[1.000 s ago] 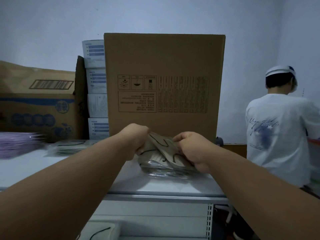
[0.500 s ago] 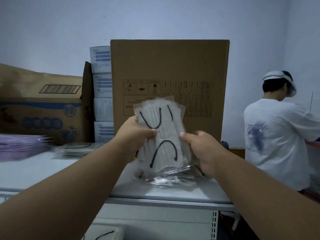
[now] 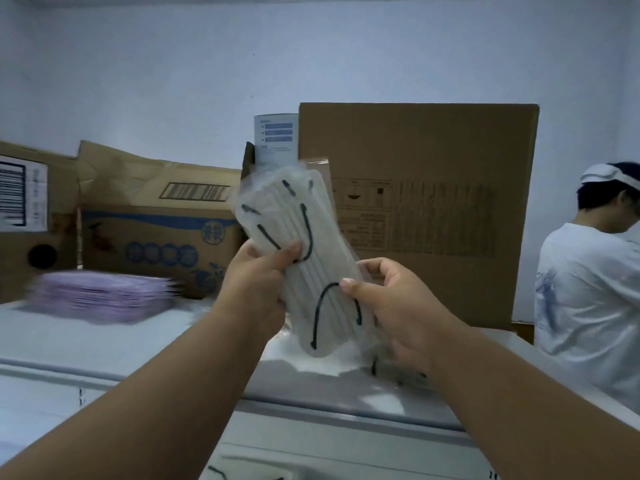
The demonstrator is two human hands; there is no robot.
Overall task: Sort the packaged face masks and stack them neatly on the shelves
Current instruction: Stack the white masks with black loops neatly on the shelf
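A bundle of grey face masks with black ear loops, in clear plastic packets (image 3: 304,261), is raised above the white shelf top (image 3: 104,344), tilted with its top leaning left. My left hand (image 3: 258,289) grips the bundle's left edge near the middle. My right hand (image 3: 391,306) pinches its lower right edge with thumb on the front. More clear packets (image 3: 384,368) lie on the shelf under my right hand, partly hidden. A stack of purple mask packets (image 3: 100,294) rests on the shelf at left.
A tall brown carton (image 3: 433,209) stands behind the bundle. A printed carton (image 3: 156,230) and another (image 3: 31,216) sit at the back left, with white-and-blue boxes (image 3: 277,138) between. A person in a white shirt (image 3: 588,289) stands at right, facing away.
Both hands lifted the grey mask bundle off the pile on the shelf and raised it, tilting its top leftward. The view has swung left, bringing the purple stack closer.
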